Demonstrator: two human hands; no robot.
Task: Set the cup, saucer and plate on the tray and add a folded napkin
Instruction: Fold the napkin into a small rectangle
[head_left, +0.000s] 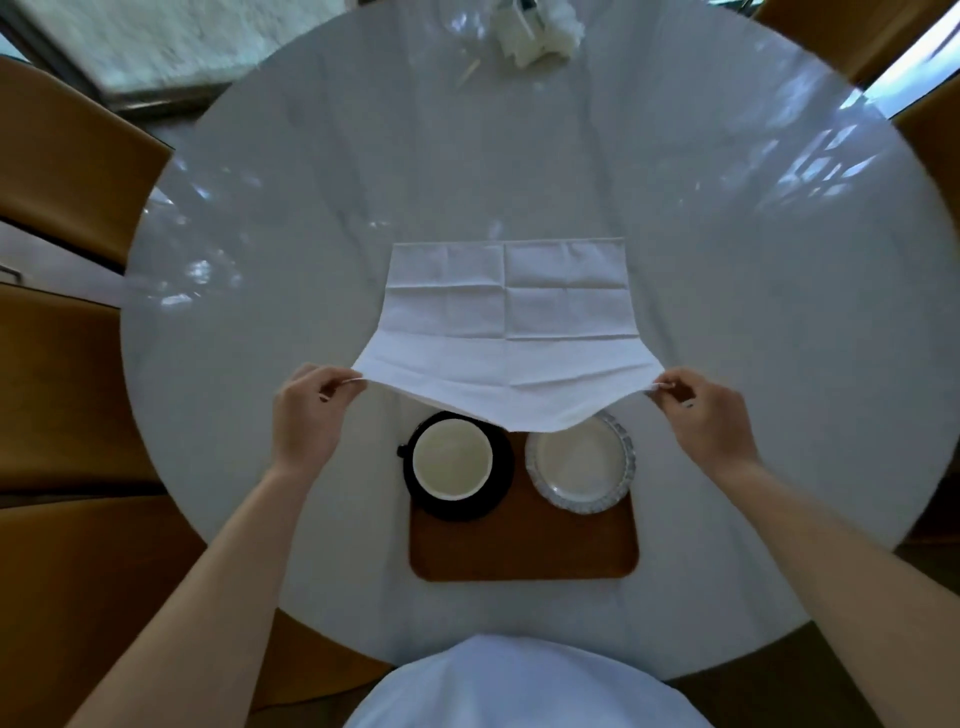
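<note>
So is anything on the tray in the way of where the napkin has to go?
Partly. The cup on its black saucer and the plate fill the tray's far half. The near half shows bare wood. The napkin, still unfolded, is pinched at its near corners by the left hand and right hand.

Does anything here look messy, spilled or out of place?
Nothing is spilled or broken. The cup sits on its saucer beside the plate on the tray. Only the napkin is unfinished: open and creased, its near corners pinched by both hands.
</note>
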